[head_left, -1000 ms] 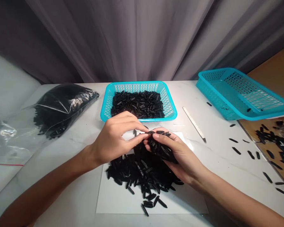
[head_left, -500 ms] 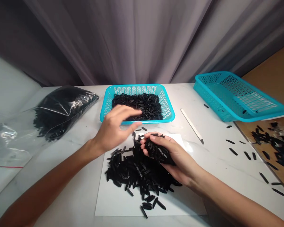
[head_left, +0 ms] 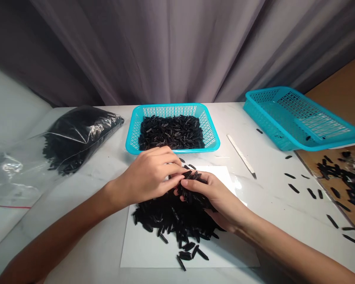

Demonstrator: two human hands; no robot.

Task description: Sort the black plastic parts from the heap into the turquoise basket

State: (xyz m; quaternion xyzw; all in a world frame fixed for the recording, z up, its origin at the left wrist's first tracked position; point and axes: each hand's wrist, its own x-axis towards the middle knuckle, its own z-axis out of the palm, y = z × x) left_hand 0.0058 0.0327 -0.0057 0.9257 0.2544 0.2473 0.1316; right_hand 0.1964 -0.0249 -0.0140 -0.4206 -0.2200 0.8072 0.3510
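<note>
We find the right hand (head_left: 221, 195) curled around a handful (head_left: 193, 193) of black pieces, its thumb lying across them. The left hand (head_left: 149, 173) has thumb and fingers drawn nearly together at the upper edge of that handful; we cannot tell whether it grips a piece. Both hands are above the pile (head_left: 177, 225), which lies on a white sheet (head_left: 144, 252). Just beyond, we note a blue basket (head_left: 173, 151) holding more black pieces. To its left we record a clear bag (head_left: 83, 126) of black pieces; to its right, a white stick (head_left: 239, 152) with a dark tip. Farther right we observe a second basket (head_left: 263, 120), tilted, with loose pieces (head_left: 294, 188) scattered on the table (head_left: 272, 221) near it
</note>
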